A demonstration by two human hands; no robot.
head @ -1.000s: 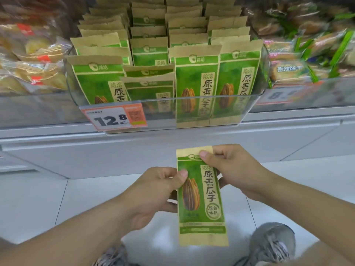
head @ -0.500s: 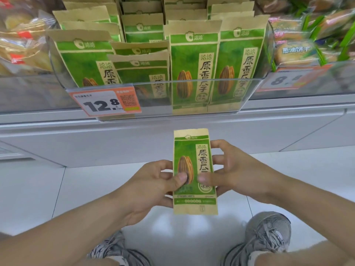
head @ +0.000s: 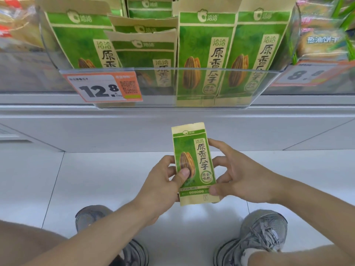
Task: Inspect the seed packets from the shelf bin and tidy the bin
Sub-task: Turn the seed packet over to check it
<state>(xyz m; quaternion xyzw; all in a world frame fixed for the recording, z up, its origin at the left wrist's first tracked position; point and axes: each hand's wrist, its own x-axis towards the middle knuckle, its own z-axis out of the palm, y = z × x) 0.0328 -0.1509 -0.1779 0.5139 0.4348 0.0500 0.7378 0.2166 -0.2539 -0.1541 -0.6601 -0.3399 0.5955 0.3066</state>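
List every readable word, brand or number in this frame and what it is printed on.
"洽洽", "原香瓜子", "原味自然": held seed packet, gripped by left hand and right hand.
"洽洽", "原香瓜子": packets in the clear bin.
"12.8": orange price tag; small print blurred.
"8.": neighbouring price tag, rest blurred.
"葱油饼干": biscuit pack.

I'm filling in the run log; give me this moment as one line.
phase: inspect | left hand: pinches seed packet | right hand: holds its right edge | packet: upright, front showing, below shelf bin
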